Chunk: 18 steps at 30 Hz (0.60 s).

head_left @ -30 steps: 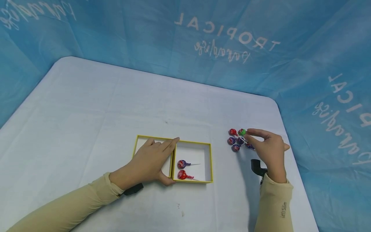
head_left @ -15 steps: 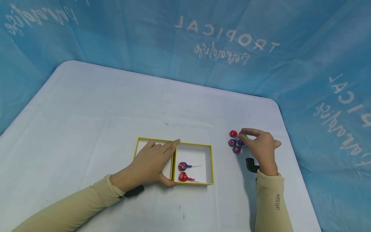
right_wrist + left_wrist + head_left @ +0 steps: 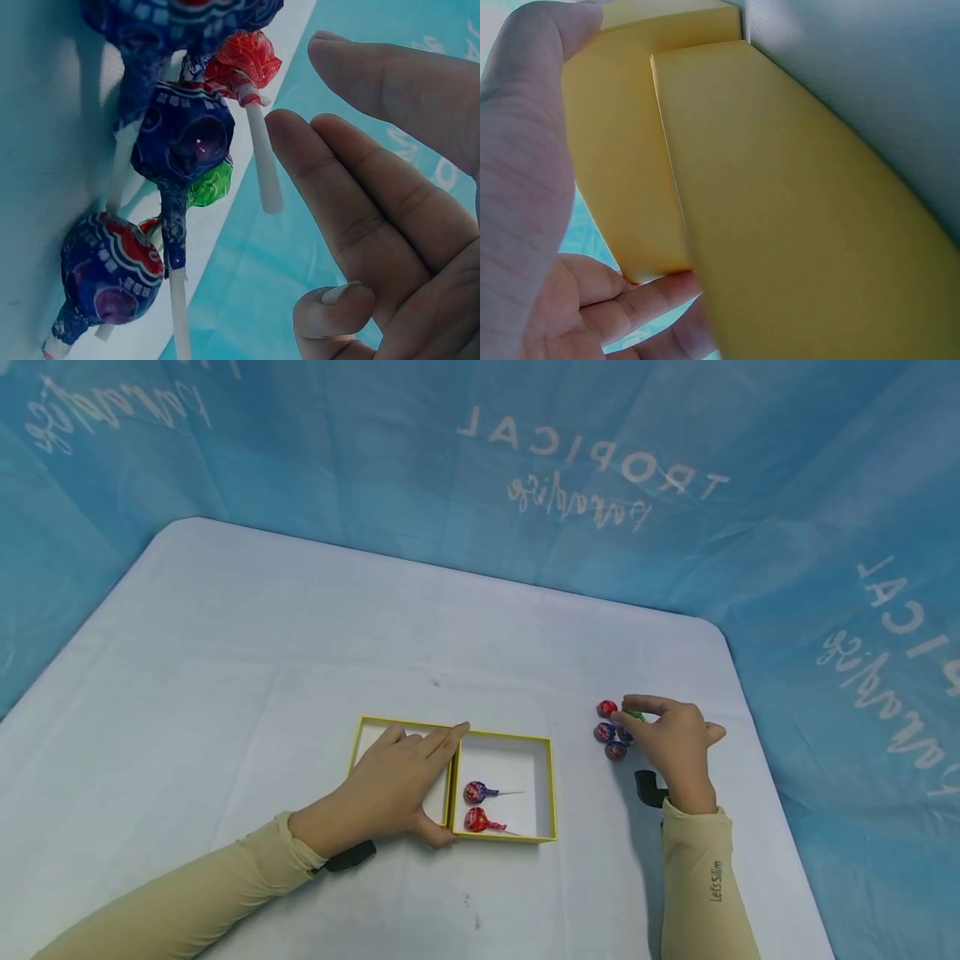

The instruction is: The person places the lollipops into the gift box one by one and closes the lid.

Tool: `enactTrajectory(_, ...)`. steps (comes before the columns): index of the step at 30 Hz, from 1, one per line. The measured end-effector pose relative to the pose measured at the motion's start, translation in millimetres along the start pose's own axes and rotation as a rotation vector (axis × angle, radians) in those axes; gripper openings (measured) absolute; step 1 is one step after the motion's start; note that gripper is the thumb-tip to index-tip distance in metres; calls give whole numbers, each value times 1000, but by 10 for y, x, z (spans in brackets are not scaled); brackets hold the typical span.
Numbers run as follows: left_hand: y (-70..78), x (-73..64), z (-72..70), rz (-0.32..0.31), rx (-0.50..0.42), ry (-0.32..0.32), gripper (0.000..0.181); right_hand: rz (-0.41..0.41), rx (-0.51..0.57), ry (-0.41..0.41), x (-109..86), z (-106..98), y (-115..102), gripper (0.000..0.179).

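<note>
My left hand (image 3: 390,785) spans a yellow-edged box (image 3: 553,793) made of two shallow trays side by side. Its thumb and fingers grip opposite walls near the seam, against the yellow sides (image 3: 630,150) in the left wrist view. Inside the right tray lie a purple lollipop (image 3: 475,792) and a red lollipop (image 3: 476,820). Over a cluster at the right, my right hand (image 3: 667,743) hovers with thumb and fingers apart. In the right wrist view, a red-wrapped lollipop (image 3: 244,64), blue-purple lollipops (image 3: 184,135) and a green one (image 3: 212,186) sit beside the fingertips, nothing held.
A white cloth covers the table (image 3: 300,610). Blue printed curtains (image 3: 420,468) hang behind it and along the right side. Black wrist mounts show under the left wrist (image 3: 351,857) and beside the right wrist (image 3: 648,789).
My right hand has shifted slightly left over the lollipop cluster, covering more of it. My left hand keeps its place on the box. The head view has drifted a little.
</note>
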State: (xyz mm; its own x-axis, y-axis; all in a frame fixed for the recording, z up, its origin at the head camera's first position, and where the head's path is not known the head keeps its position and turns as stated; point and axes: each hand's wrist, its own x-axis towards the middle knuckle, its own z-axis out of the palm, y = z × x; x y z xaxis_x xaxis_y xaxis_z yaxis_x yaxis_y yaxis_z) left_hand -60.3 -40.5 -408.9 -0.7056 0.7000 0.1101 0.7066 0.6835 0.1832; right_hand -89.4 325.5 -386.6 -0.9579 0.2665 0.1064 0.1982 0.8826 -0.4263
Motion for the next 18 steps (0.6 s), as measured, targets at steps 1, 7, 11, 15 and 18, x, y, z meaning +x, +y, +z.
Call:
enactTrajectory(1, 1, 1, 2, 1, 1, -2, 129, -4, 0, 0, 0, 4, 7, 30)
enactTrajectory(7, 7, 5, 16, 4, -1, 5, 129, -10, -4, -9, -3, 25, 19, 32)
enactTrajectory(11, 5, 7, 22, 0, -5, 3, 129, 2, -2, -23, 1, 31, -3, 34)
enactTrajectory(15, 3, 13, 21, -5, -9, -9, 130, 9, -13, -27, 4, 45, -6, 35)
enactTrajectory(18, 7, 18, 16, -7, -10, -15, 130, 6, -19, -20, 8, 58, 4, 33)
